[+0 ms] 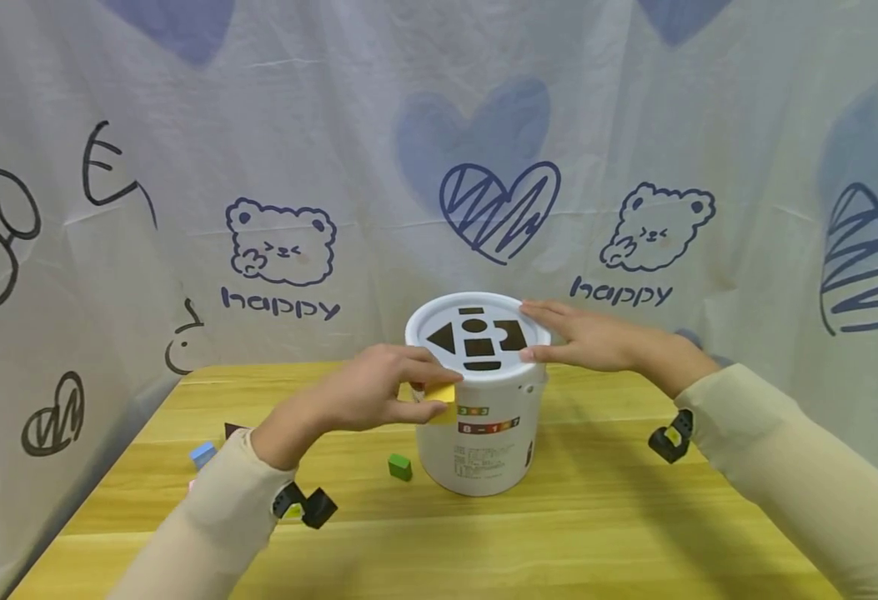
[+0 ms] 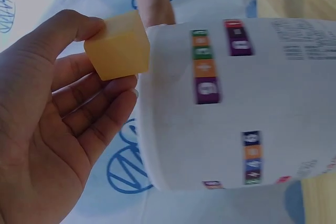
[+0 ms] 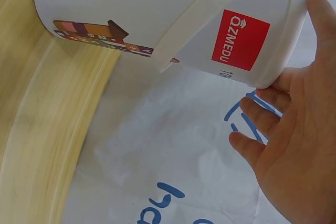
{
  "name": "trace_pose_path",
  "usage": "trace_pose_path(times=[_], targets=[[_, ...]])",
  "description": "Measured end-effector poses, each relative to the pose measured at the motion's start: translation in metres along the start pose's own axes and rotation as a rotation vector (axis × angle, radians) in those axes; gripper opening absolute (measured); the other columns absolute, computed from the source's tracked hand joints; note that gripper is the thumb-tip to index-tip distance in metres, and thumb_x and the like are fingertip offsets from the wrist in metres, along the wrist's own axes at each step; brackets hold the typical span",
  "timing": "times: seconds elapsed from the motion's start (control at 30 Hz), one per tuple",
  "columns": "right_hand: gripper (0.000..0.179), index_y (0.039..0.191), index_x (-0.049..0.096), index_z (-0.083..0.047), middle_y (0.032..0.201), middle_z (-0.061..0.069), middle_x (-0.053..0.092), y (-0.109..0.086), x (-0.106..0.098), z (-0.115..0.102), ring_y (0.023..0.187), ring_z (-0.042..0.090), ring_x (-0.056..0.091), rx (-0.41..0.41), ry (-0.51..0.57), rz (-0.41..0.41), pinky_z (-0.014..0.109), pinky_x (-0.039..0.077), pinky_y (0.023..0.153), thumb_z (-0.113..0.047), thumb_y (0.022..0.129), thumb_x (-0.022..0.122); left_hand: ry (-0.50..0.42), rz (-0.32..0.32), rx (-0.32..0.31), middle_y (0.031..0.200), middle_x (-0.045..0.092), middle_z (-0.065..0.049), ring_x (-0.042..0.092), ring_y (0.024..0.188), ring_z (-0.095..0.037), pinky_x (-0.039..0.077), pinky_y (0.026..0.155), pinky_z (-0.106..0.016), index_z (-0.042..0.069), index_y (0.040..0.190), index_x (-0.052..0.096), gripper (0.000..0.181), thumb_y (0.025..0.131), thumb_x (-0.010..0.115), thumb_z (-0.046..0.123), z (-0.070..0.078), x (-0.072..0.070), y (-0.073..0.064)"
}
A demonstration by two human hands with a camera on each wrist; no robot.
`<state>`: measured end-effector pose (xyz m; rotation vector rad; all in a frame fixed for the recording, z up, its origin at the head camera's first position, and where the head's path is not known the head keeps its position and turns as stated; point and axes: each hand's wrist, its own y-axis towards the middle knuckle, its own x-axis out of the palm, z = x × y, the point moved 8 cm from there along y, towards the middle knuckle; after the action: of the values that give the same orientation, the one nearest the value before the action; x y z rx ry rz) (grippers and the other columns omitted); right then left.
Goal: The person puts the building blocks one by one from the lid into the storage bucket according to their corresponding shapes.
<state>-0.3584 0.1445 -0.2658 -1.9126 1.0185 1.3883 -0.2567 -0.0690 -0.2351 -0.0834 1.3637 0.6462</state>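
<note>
A white bucket (image 1: pixel 439 458) stands upright on the table, its white lid (image 1: pixel 499 310) cut with several dark shaped holes, among them a triangle, a circle and a square. My left hand (image 1: pixel 378 387) pinches a yellow block (image 2: pixel 118 48) between thumb and fingers, beside the bucket's upper left edge. At the lid's right side rests my right hand (image 1: pixel 592 337), thumb and fingers spread and touching the rim. In the right wrist view, several of its fingers (image 3: pixel 261 119) extend past the bucket's edge. Nearest the bucket's base on the left lies a green block (image 1: pixel 399 467).
Farther left on the wooden table (image 1: pixel 559 542) lie a blue block (image 1: pixel 202 454) and a dark piece (image 1: pixel 234 430), with a bit of pink partly hidden behind my left sleeve. A white curtain (image 1: pixel 378 167) with hearts and bears hangs behind the table.
</note>
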Motion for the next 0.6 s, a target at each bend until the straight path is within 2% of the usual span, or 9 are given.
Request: trace_pose_path(times=[0.13, 0.33, 0.6], targets=[[0.093, 0.159, 0.015, -0.023, 0.162, 0.009, 0.014, 0.0, 0.0, 0.0, 0.142, 0.043, 0.023, 0.001, 0.004, -0.001, 0.068, 0.022, 0.109, -0.074, 0.088, 0.047, 0.001, 0.008, -0.026, 0.107, 0.067, 0.002, 0.061, 0.088, -0.013, 0.053, 0.073, -0.025, 0.009, 0.125, 0.068, 0.036, 0.093, 0.067, 0.025, 0.0, -0.012, 0.013], [0.093, 0.159, 0.015, -0.024, 0.162, 0.01, 0.015, 0.0, 0.001, 0.001, 0.142, 0.043, 0.023, 0.011, 0.005, -0.002, 0.068, 0.022, 0.108, -0.075, 0.087, 0.046, 0.015, 0.016, -0.027, 0.102, 0.066, 0.001, 0.062, 0.09, -0.015, 0.053, 0.075, -0.026, 0.008, 0.126, 0.067, 0.036, 0.094, 0.066, 0.025, -0.003, -0.024, 0.033], [0.093, 0.159, 0.015, -0.023, 0.162, 0.011, 0.014, -0.001, 0.0, -0.002, 0.142, 0.045, 0.023, 0.013, 0.017, -0.008, 0.068, 0.023, 0.108, -0.074, 0.088, 0.046, 0.058, -0.018, -0.131, 0.099, 0.065, -0.002, 0.061, 0.087, -0.014, 0.053, 0.075, -0.026, 0.009, 0.13, 0.065, 0.038, 0.095, 0.065, 0.027, -0.023, -0.027, 0.055]])
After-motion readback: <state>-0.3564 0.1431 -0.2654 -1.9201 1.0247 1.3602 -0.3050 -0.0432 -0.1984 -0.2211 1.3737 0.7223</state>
